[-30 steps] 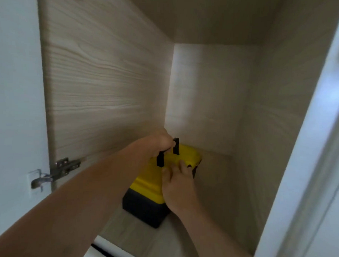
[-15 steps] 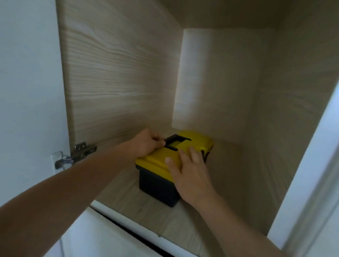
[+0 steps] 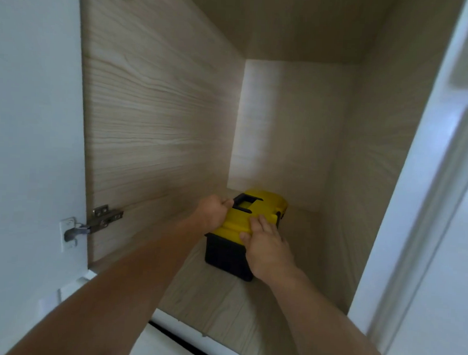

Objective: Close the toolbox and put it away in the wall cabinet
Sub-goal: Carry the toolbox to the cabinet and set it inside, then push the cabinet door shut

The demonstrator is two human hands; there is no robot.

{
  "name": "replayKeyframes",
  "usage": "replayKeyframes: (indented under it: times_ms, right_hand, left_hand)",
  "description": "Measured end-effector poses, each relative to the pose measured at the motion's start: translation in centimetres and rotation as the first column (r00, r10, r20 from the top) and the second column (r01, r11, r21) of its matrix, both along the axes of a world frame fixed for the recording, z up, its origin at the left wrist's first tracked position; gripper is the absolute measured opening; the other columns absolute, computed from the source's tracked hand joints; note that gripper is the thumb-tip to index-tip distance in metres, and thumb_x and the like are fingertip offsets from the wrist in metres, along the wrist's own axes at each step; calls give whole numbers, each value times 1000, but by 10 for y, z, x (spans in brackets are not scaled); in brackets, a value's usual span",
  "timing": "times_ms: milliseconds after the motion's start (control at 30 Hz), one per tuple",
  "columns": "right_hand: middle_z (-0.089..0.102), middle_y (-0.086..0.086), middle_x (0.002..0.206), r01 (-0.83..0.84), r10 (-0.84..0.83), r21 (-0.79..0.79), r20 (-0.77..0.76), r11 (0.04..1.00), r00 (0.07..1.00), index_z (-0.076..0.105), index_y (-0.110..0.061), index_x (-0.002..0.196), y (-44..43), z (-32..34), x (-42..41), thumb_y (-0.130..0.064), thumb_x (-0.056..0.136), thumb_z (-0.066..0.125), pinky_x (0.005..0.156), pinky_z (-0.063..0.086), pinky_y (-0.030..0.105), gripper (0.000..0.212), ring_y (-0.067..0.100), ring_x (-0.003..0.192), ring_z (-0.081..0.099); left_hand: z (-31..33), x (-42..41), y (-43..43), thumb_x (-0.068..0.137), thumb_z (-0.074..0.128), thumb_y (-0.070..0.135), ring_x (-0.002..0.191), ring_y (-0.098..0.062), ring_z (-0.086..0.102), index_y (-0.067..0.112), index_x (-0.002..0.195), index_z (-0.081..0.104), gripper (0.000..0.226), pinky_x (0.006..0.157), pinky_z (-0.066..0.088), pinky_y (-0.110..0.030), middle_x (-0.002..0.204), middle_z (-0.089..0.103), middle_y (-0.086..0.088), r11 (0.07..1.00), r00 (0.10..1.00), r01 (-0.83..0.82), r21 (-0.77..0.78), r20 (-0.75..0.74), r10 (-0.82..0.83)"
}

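From my head camera, looking up and forward into the wall cabinet point(image 3: 160, 115), I see the toolbox point(image 3: 255, 218) standing on the cabinet's bottom shelf point(image 3: 216, 305), set well in from the front edge and toward the back wall, though not touching it. Its yellow lid point(image 3: 266, 208) is down on the black base point(image 3: 224, 254), and the black handle point(image 3: 246, 202) lies folded flat in its recess on top.

My left hand point(image 3: 212, 212) is at the left side of the lid, fingers curled in against its edge right beside the handle; it grips the lid's edge more than it wraps anything, and I cannot tell how firmly. My right hand point(image 3: 267, 248) rests on the near right corner of the box, palm down and fingers spread fairly wide over the yellow lid, covering part of the black front beneath. So the box sits between my two hands, both touching it, with my forearms reaching in from below.

The cabinet's inside is pale wood grain on every face. On the left, a metal hinge point(image 3: 97, 222) joins the side panel to the open white door point(image 3: 30, 141). On the right stands a white frame edge point(image 3: 425, 185).
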State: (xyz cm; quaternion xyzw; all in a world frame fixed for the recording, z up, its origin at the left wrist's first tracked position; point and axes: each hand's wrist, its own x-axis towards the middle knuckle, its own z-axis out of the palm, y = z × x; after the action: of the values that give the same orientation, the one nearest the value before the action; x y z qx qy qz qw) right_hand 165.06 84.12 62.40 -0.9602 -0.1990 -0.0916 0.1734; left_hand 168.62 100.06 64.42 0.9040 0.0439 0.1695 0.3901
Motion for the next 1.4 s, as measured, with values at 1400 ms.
replayKeyframes:
  times_ms: [1400]
  right_hand:
    - [32, 12, 150, -671, 830, -559, 536, 486, 154, 37, -15, 139, 223, 85, -406, -19, 89, 49, 109, 26, 39, 51, 29, 134, 31]
  left_hand:
    - [-17, -590, 177, 72, 56, 11, 95, -29, 64, 12, 115, 56, 43, 88, 53, -42, 116, 61, -10, 466, 475, -791, -396, 82, 876]
